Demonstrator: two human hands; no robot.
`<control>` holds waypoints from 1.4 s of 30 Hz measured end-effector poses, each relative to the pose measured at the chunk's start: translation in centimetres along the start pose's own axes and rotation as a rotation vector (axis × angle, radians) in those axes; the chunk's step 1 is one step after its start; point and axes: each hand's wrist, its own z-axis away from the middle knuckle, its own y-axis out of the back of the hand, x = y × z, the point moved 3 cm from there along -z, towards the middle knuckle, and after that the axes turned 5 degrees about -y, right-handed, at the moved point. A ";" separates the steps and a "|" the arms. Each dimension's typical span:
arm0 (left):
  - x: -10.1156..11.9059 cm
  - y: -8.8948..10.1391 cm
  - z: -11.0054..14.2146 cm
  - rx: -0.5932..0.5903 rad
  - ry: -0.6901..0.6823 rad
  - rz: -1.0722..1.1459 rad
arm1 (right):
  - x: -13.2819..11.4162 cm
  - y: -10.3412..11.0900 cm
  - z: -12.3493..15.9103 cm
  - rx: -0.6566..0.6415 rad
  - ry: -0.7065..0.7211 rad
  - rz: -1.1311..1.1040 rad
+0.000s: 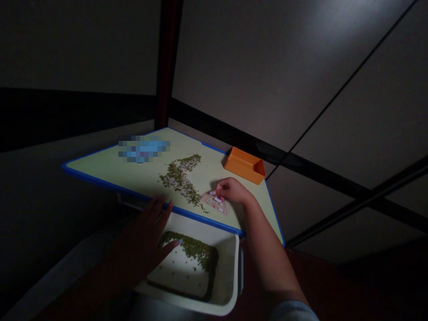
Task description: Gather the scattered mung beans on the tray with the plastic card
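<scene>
My right hand (230, 190) reaches onto the pale tabletop (133, 174), its fingers bent together in a pinch. Beneath the fingertips lies a flat, pinkish see-through piece (223, 207) with small white bits on it. Whatever the fingers pinch is too small to make out. Left of that hand, small green grains (180, 176) are strewn in a loose band. My left hand (155, 232) is spread open at the near blue edge, its thumb above a white plastic tub (230, 296). More green grains (197, 249) lie in the tub.
An orange rectangular tray (245, 165) stands at the table's back right. A blurred-out blue item (143, 149) lies at the far left. Dark panelled walls (250, 67) close in behind the table. The tub sits below the near table edge.
</scene>
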 end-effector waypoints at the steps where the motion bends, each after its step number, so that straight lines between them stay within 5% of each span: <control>1: 0.0 0.0 0.0 0.003 0.000 -0.001 | 0.1 0.1 0.0 0.016 0.001 0.006; 28: -0.1 -0.3 0.3 0.086 -0.028 -0.027 | 1.1 0.1 -0.8 0.121 0.028 0.081; 42: -0.3 -0.8 0.3 0.077 -0.045 -0.018 | 1.4 1.5 -1.0 0.366 -0.091 0.367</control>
